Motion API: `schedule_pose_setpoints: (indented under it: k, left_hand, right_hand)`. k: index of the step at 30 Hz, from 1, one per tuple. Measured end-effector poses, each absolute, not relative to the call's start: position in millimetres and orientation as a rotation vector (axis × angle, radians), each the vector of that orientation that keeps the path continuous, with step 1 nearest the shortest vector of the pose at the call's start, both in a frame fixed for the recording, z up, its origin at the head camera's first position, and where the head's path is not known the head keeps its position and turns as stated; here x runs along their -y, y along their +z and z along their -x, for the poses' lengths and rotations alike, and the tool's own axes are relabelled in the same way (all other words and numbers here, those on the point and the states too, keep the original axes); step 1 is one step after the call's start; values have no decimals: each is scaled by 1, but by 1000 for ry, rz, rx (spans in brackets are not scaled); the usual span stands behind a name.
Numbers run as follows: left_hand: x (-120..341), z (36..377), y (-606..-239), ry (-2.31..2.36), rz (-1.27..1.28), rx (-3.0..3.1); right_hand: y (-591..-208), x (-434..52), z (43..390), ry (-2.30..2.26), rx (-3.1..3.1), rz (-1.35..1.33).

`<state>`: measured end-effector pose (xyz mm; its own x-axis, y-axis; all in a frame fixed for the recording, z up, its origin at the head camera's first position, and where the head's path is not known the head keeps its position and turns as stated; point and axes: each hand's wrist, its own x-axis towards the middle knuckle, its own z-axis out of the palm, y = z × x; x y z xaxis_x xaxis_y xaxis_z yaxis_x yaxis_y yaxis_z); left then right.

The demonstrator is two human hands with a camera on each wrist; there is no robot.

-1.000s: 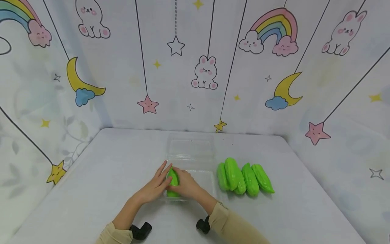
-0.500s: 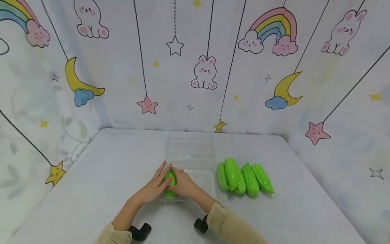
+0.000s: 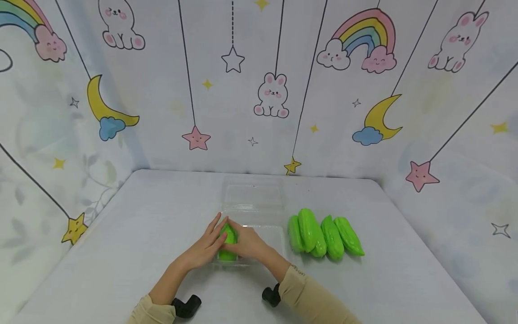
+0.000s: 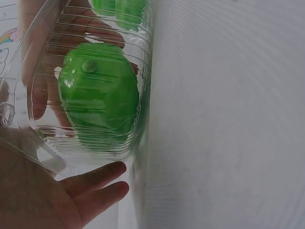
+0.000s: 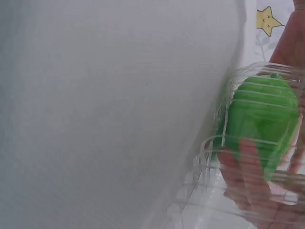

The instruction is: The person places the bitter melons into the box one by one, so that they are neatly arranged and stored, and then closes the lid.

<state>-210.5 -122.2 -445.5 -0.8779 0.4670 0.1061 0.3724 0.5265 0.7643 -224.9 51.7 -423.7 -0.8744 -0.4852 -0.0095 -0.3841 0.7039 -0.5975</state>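
Observation:
In the head view, a glossy green cucumber-like piece (image 3: 228, 254) lies in the left part of a clear plastic box (image 3: 279, 238). My right hand (image 3: 248, 245) reaches into the box and grips that piece between thumb and fingers. My left hand (image 3: 202, 249) rests along the box's left side, its fingers straight and its thumb near the piece. The left wrist view shows the rounded green end (image 4: 100, 95) with a small nub through the ribbed wall. There, two left fingers (image 4: 97, 181) stretch outside the box. Right-hand fingers (image 5: 252, 167) show through plastic beside the green piece.
The box's clear lid (image 3: 254, 198) lies folded back behind it. Several similar green pieces (image 3: 333, 238) lie side by side on the white table (image 3: 162, 202) to the right. A patterned curtain (image 3: 243, 112) stands behind the table.
The green piece has shifted slightly in the box, first left and then back a little, along with my right hand. My left hand stays almost still.

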Motion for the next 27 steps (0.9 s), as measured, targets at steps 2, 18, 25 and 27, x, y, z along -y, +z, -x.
schedule_pose_setpoints:
  k: [2, 18, 25, 27]
  left_hand:
    - [122, 211, -445, 1281, -731, -2643]
    - [120, 212, -441, 1261, -718, -2647]
    - [121, 211, -442, 1275, -708, -2645]
    - [121, 210, -443, 1269, -706, -2648]
  right_hand:
    - [-422, -54, 225, -916, -2740, 689]
    - [-403, -75, 224, -896, -2779, 650]
    - [-391, -92, 219, -1040, -2775, 733]
    - [-388, -97, 219, -1049, -2793, 745]
